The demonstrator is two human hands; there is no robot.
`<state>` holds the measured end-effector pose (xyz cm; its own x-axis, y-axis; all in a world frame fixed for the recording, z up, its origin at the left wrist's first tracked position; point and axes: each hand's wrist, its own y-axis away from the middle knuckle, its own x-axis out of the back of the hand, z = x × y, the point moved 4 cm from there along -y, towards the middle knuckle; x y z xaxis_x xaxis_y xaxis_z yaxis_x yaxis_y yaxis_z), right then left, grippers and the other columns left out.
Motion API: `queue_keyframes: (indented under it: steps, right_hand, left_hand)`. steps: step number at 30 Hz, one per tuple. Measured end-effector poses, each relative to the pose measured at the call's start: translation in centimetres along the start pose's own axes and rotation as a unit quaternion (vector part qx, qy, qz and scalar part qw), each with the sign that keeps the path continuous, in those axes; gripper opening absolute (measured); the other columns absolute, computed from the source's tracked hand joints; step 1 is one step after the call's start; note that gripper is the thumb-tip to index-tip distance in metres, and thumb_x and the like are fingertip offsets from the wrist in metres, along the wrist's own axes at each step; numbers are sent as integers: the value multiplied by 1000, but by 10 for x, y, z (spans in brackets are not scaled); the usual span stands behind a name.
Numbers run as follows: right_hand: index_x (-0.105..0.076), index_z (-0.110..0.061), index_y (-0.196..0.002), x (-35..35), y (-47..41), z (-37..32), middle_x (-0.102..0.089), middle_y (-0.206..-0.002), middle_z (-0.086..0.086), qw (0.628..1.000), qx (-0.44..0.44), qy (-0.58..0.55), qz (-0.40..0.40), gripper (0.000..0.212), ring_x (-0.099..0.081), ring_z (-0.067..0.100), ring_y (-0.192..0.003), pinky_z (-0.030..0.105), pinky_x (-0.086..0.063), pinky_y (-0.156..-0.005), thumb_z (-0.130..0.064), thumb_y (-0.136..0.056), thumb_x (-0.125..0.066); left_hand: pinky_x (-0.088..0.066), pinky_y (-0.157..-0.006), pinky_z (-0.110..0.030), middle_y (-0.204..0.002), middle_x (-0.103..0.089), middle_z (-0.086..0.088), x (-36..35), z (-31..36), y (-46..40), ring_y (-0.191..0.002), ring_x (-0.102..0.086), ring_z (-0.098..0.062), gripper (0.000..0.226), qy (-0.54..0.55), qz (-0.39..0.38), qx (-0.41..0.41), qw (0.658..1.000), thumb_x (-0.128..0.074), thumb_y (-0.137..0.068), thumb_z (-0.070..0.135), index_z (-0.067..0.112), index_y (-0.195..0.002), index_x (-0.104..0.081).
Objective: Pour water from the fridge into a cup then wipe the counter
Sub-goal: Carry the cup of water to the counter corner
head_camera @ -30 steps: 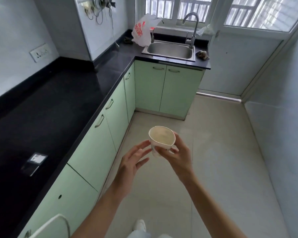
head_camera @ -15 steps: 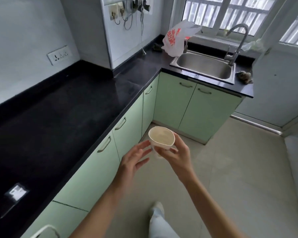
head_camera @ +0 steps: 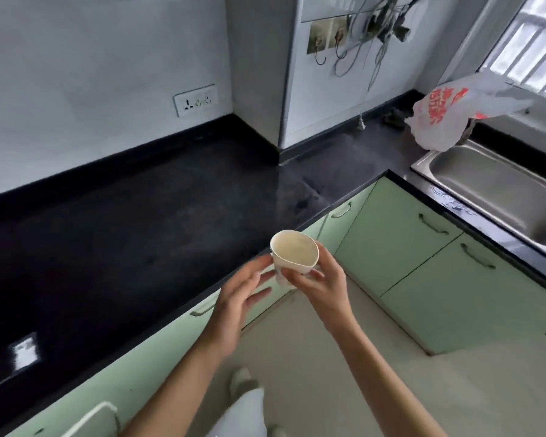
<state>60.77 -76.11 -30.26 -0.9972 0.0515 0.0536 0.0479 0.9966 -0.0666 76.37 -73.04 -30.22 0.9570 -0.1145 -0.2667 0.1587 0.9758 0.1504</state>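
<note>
A white paper cup (head_camera: 293, 253) with a squashed rim is held in the air just off the front edge of the black counter (head_camera: 133, 228). My right hand (head_camera: 320, 283) grips the cup from the right, fingers curled round its side. My left hand (head_camera: 237, 298) is beside it on the left with straight, spread fingers, its fingertips at the cup's wall. The cup looks empty inside. No fridge is in view.
Pale green cabinets (head_camera: 401, 247) run under the L-shaped counter. A steel sink (head_camera: 498, 190) sits at the right, with a white plastic bag (head_camera: 448, 118) behind it. A wall socket (head_camera: 196, 99) and hanging cables (head_camera: 375, 36) are on the wall. A bright reflection (head_camera: 24, 351) shows on the counter.
The view has swung left toward the counter; the sink slid to the right edge. The cup now hangs by the counter's front edge. Both hands keep the same pose.
</note>
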Motion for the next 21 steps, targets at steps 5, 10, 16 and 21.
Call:
queue_keyframes:
  steps: [5, 10, 16, 21]
  right_hand:
    - [-62, -29, -117, -31, -77, 9, -68, -112, -7, 999, 5, 5, -48, 50, -62, 13, -108, 34, -51, -92, -28, -69, -80]
    - [-61, -28, -119, -66, -149, 13, -66, -115, -11, 997, 10, 5, -81, 50, -60, 11, -112, 33, -51, -93, -10, -76, -79]
    - [-59, -25, -122, -98, -223, 16, -65, -116, -12, 994, 21, 12, -110, 51, -59, 8, -113, 34, -51, -95, -11, -77, -79]
    - [-59, -25, -122, -119, -281, 31, -66, -115, -11, 989, 4, 10, -145, 51, -60, 9, -111, 36, -51, -94, -11, -77, -79]
  left_hand:
    - [-41, -106, -41, -132, -62, 5, 31, 8, -63, -127, -54, -12, 44, 11, 41, -13, 999, -42, -92, 30, 19, -131, -56]
    - [-39, -109, -44, -134, -60, 8, 66, 24, -123, -127, -53, -11, 42, 11, 74, -22, 997, -42, -93, 32, 22, -132, -56]
    - [-41, -107, -43, -134, -59, 9, 102, 39, -190, -127, -54, -11, 44, 6, 109, -29, 994, -43, -93, 34, 22, -134, -54]
    - [-41, -108, -44, -135, -59, 9, 123, 39, -240, -126, -54, -10, 34, 15, 150, -24, 988, -38, -103, 23, 24, -132, -56]
